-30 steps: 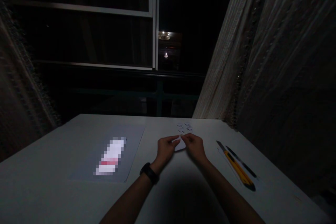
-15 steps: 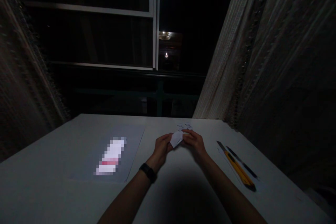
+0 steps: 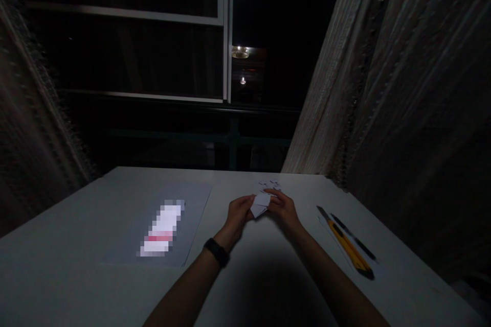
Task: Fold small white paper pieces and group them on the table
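Note:
A small folded white paper piece [image 3: 260, 204] is held just above the white table [image 3: 95, 286], pinched between both hands. My left hand [image 3: 238, 217], with a black watch on its wrist, grips the paper's left side with closed fingers. My right hand [image 3: 284, 209] pinches its right side. Several small folded paper pieces [image 3: 269, 183] lie on the table just beyond my hands.
A grey sheet [image 3: 161, 222] with a blurred-out patch lies on the table to the left. A yellow utility knife [image 3: 347, 250] and a black pen [image 3: 353, 237] lie to the right. Curtains hang at both sides, and a dark window stands behind.
Both hands lifted the paper slightly off the table and turned it; its folds now show between the fingers. The arms have hardly moved.

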{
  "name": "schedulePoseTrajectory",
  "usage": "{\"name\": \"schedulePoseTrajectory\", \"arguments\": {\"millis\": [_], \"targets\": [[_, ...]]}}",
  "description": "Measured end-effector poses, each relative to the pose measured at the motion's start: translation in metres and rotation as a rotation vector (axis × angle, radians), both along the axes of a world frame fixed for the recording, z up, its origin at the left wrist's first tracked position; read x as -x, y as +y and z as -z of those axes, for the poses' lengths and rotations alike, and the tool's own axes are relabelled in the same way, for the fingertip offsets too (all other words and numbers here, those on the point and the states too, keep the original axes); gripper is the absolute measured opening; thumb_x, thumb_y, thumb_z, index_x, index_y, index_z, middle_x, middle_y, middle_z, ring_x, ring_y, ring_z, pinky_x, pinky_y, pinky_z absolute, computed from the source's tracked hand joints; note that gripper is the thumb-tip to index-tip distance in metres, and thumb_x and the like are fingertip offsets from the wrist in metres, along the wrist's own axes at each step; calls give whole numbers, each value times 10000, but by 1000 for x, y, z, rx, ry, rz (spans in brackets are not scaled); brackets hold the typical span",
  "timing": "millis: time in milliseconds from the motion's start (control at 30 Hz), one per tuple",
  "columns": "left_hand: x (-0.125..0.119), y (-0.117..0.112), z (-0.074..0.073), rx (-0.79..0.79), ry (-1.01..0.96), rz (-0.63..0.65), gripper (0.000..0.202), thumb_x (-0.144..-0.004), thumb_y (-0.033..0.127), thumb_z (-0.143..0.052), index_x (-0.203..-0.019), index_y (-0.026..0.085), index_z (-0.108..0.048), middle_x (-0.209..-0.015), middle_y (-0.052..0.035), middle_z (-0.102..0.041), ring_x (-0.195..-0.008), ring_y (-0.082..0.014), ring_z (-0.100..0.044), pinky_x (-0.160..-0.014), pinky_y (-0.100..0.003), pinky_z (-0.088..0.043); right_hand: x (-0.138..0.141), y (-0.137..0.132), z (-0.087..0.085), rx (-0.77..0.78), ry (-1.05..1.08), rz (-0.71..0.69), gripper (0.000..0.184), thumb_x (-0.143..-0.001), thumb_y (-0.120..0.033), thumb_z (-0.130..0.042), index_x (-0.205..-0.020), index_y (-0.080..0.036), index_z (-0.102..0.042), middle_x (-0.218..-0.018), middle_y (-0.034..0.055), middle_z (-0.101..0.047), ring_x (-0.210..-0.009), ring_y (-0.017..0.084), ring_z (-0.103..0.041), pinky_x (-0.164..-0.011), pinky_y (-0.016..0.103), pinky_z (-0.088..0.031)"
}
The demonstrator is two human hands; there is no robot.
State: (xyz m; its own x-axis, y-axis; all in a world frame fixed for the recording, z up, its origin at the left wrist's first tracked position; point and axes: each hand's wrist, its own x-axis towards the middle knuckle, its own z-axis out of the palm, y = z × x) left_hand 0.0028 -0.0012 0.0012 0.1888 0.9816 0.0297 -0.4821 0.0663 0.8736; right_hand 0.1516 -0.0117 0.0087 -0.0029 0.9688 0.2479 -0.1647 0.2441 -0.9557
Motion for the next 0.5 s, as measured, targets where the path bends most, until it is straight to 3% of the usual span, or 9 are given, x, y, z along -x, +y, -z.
{"name": "schedulePoseTrajectory", "arguments": {"millis": [167, 500], "targets": [[-2, -1, -1, -77, 97, 23, 422, -598, 419, -692, -860, 88, -681, -793, -110, -672, -676, -182, -612, -602, -280, -488, -1, 4, -1, -67, -99, 118, 261, -566, -199, -635, -826, -188, -656, -802, 47, -696, -728, 221, -646, -643, 314, -496], [-5, -1, 1, -74, 125, 48, 451, -620, 425, -677, -882, 58, -662, -810, -142, -657, -692, -194, -607, -616, -305, -501, -2, 0, 1, -182, -361, 247, 204, -677, -235, -588, -848, -217, -698, -881, 43, -699, -872, 235, -624, -812, 377, -459]]}}
